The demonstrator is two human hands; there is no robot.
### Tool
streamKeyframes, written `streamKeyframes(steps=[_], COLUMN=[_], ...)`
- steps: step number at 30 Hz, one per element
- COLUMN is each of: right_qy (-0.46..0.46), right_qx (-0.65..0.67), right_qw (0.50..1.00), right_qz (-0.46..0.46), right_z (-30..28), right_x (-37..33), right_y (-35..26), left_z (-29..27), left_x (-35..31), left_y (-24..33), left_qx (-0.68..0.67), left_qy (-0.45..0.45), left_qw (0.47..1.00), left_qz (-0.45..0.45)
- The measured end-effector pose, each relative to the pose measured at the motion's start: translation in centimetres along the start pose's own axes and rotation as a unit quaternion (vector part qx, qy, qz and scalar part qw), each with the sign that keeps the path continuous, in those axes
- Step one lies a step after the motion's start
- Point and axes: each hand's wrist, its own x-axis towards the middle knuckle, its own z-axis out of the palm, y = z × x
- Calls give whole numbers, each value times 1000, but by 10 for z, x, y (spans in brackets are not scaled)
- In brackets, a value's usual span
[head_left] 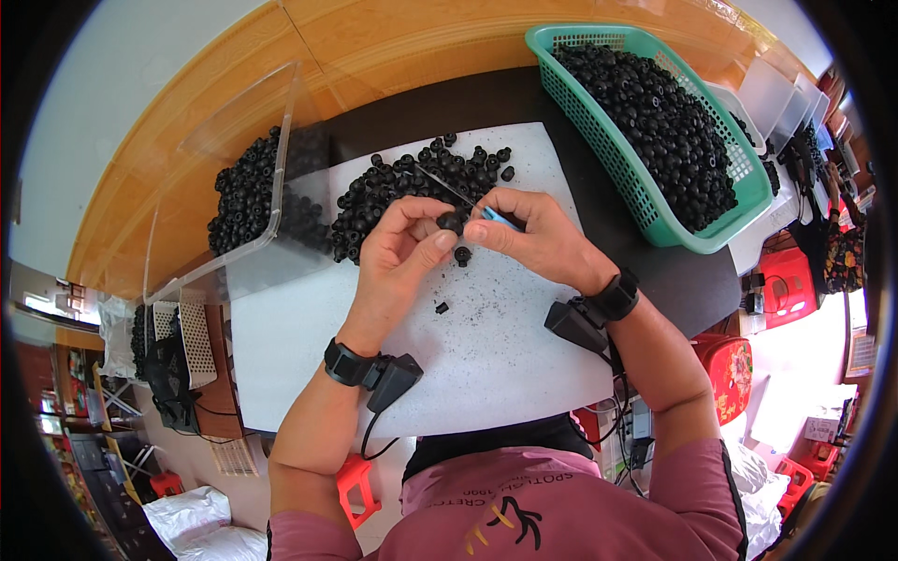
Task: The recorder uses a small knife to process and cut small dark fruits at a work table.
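Note:
Between the thumb and fingers of my left hand [404,245] is a small round black part [451,222], held over the white sheet [505,346]. My right hand [533,229] grips a knife by its blue handle [499,219]. Its thin blade [444,184] points up and left, past the held part, over the loose pile. That pile of black parts [374,201] lies on the sheet just beyond my hands. One black part [462,255] sits apart, just below my fingers, and a small black piece [441,308] lies nearer to me among dark specks.
At the left stands a clear plastic bin [281,201] partly filled with similar black parts. A green perforated basket [687,238] heaped with them is at the far right of the dark table [692,285]. Both wrists wear black straps with cabled devices [398,381].

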Motion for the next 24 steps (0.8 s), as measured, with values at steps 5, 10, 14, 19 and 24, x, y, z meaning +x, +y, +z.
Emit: streamKeyframes(steps=[5,10,14,19,24], right_qy=[-5,-15,8,74,101], right_qx=[23,1,37,32,64], right_qw=[1000,1000,999,996,992], right_qz=[6,24,34,39,28], right_z=[0,2,1,-3,-9], right_x=[1,-1,-4,1,3], right_y=[0,-4,-1,7,0], left_z=[7,3,6,-3,-9], left_x=[0,-1,-3,5,19], left_y=[-3,-9,-1,29,89], left_qx=[4,4,-14,-191,-392], left_qy=[-22,-30,-32,9,43], left_qw=[999,999,999,980,911], left_qz=[26,33,-18,-45,123])
